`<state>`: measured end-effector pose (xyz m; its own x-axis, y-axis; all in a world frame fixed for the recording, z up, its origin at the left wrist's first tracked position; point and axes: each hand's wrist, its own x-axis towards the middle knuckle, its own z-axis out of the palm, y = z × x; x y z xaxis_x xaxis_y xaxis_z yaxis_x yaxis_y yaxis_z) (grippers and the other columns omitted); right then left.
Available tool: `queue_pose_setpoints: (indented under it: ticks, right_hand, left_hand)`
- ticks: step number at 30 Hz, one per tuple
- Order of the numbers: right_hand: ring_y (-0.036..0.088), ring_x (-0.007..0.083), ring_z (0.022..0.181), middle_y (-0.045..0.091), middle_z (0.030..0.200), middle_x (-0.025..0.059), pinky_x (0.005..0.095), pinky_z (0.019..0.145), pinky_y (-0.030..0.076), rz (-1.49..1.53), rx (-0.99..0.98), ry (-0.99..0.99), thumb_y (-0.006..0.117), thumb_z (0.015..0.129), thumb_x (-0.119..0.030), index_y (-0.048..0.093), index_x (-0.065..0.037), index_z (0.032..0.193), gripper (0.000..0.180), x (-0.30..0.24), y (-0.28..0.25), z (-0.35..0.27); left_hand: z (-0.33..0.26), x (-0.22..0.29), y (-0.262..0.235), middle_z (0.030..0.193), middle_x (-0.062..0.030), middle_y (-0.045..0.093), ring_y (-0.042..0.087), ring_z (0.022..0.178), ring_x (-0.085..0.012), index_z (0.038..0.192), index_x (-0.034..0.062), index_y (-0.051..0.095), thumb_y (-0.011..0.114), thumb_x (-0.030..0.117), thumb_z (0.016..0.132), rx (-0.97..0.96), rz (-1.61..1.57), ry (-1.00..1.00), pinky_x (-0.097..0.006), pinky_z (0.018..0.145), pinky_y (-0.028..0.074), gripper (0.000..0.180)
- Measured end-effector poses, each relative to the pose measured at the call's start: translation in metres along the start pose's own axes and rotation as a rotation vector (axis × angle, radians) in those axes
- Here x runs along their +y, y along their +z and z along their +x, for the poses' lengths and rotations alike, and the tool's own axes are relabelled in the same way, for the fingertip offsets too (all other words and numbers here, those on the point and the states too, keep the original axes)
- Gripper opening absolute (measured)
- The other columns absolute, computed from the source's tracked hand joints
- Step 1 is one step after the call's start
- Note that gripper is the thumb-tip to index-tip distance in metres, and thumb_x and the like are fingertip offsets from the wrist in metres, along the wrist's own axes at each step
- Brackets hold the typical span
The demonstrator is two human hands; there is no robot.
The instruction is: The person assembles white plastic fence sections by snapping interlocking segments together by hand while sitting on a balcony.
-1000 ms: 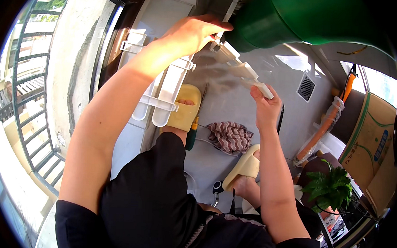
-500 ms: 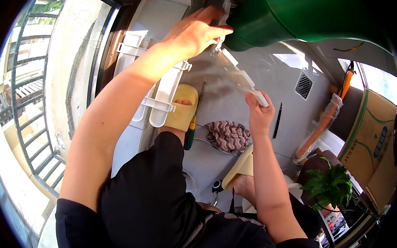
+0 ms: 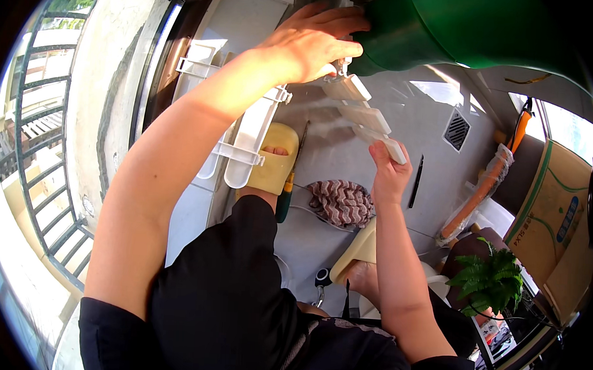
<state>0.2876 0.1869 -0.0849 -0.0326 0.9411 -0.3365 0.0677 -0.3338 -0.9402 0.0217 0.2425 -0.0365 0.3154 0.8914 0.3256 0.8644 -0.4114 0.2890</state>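
My right hand (image 3: 391, 170) pinches the near end of a white stepped plastic piece (image 3: 369, 117), whose flat panels run slantwise away from me. Beyond it, my left hand (image 3: 316, 44) is closed around a translucent plastic part (image 3: 342, 68), mostly hidden by the fingers, at the piece's far end. Right beside these fingers is a large green rounded container (image 3: 442, 29). A white plastic rack with long round-ended troughs (image 3: 249, 143) stands on the left, partly behind my left forearm.
On the grey floor lie a patterned brown cloth (image 3: 341, 203), a screwdriver with a green and yellow handle (image 3: 285, 198) and a thin black stick (image 3: 416, 181). To the right are an orange plastic-wrapped pole (image 3: 478, 196), a cardboard box (image 3: 552, 216) and a green plant (image 3: 490, 276).
My left hand has shifted slightly right and toward me, its fingers more spread over the plastic part. The white piece's panels have tilted and show more distinctly. My right hand has barely moved.
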Motion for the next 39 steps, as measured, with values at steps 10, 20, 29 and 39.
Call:
queue_pose_setpoints:
  ticks: [10,20,29,39]
  right_hand:
    - [0.041,0.0034,0.069,0.050,0.075,-0.0057,0.0169,0.060,0.033,0.058,0.035,0.016,0.069,0.079,-0.014,0.058,-0.002,0.088,0.018,0.004,-0.002,-0.007]
    - [0.043,0.0033,0.070,0.052,0.076,-0.0044,0.0168,0.061,0.035,0.076,0.036,0.054,0.069,0.079,-0.011,0.058,-0.002,0.090,0.018,0.002,-0.010,-0.015]
    - [0.043,0.0036,0.067,0.053,0.075,-0.0043,0.0170,0.060,0.036,-0.173,0.034,-0.142,0.070,0.077,-0.011,0.060,-0.002,0.087,0.017,-0.006,-0.034,-0.008]
    - [0.045,0.0045,0.068,0.054,0.076,-0.0028,0.0178,0.060,0.038,-0.192,0.081,-0.150,0.071,0.077,-0.014,0.060,-0.002,0.087,0.019,-0.003,-0.039,-0.020]
  left_hand:
    - [0.018,-0.003,0.004,0.091,-0.0002,0.054,0.047,0.107,-0.0185,0.080,0.0100,0.053,0.071,0.016,0.063,-0.113,-0.115,0.106,-0.042,0.101,0.029,0.026]
    - [0.013,-0.001,0.015,0.075,-0.0011,0.047,0.051,0.089,-0.0185,0.071,0.0105,0.052,0.069,0.015,0.066,-0.169,-0.189,0.260,-0.044,0.101,0.025,0.018]
    - [0.011,0.014,0.020,0.076,-0.0018,0.050,0.050,0.088,-0.0190,0.071,0.0099,0.053,0.065,0.015,0.071,-0.229,-0.184,0.259,-0.041,0.093,0.030,0.013]
    - [0.014,0.022,0.019,0.074,-0.0029,0.048,0.049,0.080,-0.0214,0.072,0.0085,0.049,0.069,0.019,0.065,-0.262,-0.118,0.285,-0.039,0.083,0.036,0.024]
